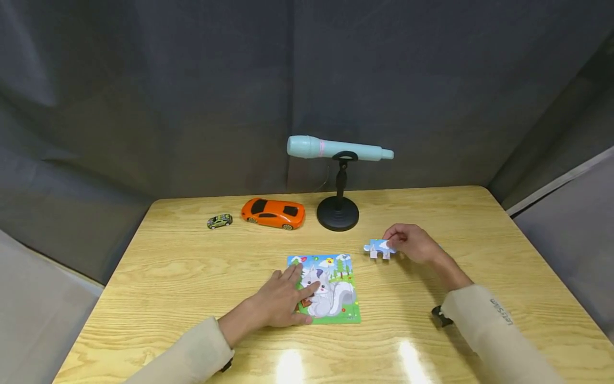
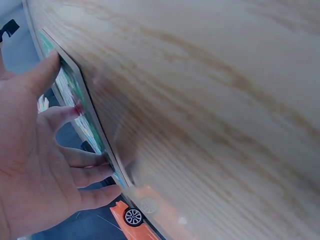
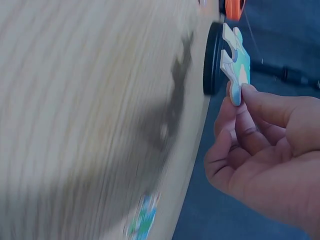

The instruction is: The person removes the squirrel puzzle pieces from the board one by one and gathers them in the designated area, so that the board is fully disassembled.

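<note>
A square jigsaw puzzle (image 1: 331, 304) with a grey squirrel picture lies flat on the table. My left hand (image 1: 283, 298) rests on its left side, fingers spread; in the left wrist view the fingertips (image 2: 107, 192) reach the raised edge of its board. To the right, my right hand (image 1: 412, 244) pinches a blue-and-white puzzle piece (image 1: 379, 248) by one end, between thumb and fingers. The right wrist view shows this piece (image 3: 242, 65) lifted above the wood, its shadow falling below. Another puzzle piece (image 3: 143, 218), blue and green, lies on the table near the right forearm.
Behind the puzzle stands a light blue microphone (image 1: 350, 149) on a black stand (image 1: 338, 214). An orange toy car (image 1: 273, 213) and a small green patterned toy car (image 1: 220, 221) sit at the back left. Dark curtain (image 1: 216, 106) hangs behind the table (image 1: 192, 272).
</note>
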Motion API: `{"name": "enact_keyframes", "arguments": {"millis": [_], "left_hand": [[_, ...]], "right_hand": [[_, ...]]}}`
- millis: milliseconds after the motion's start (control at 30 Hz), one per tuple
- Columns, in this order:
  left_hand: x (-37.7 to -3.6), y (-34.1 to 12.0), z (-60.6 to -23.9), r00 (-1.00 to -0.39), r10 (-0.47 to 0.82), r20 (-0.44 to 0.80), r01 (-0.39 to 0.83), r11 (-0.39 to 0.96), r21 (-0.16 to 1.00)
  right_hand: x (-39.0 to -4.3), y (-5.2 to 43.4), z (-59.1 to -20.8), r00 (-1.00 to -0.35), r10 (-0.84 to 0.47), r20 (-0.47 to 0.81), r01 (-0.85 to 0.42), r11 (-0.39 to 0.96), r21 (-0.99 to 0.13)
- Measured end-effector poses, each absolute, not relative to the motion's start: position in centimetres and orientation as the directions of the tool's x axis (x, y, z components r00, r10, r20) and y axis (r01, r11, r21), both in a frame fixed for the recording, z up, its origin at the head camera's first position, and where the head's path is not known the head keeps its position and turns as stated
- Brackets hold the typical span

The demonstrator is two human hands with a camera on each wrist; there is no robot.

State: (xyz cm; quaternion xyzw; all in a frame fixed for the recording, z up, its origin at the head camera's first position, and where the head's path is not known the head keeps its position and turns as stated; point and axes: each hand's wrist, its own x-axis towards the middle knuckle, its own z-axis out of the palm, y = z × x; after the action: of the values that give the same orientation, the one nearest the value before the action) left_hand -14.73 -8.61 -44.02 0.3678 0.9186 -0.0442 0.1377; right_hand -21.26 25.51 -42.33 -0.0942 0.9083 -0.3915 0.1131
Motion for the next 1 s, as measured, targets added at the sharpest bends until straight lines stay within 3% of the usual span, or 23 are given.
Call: {"name": "enact_keyframes", "arguments": {"millis": [433, 733, 1000], "left_hand": [[-14.7, -8.7, -44.1, -0.682, 0.682, -0.263, 0.701, 0.712, 0.028], [-14.8, -8.7, -44.1, -0.687, 0.673, -0.274, 0.691, 0.722, 0.039], [-14.9, -8.7, -44.2, -0.685, 0.675, -0.274, 0.697, 0.717, 0.024]], "right_hand": [[-22.3, 29.8, -43.3, -0.962, -0.191, -0.195, -0.008, 0.733, -0.68], [-23.1, 30.3, -43.8, -0.97, -0.154, -0.187, -0.023, 0.827, -0.562], [-23.3, 30.3, -44.2, -0.969, -0.122, -0.213, 0.023, 0.816, -0.577]]}}
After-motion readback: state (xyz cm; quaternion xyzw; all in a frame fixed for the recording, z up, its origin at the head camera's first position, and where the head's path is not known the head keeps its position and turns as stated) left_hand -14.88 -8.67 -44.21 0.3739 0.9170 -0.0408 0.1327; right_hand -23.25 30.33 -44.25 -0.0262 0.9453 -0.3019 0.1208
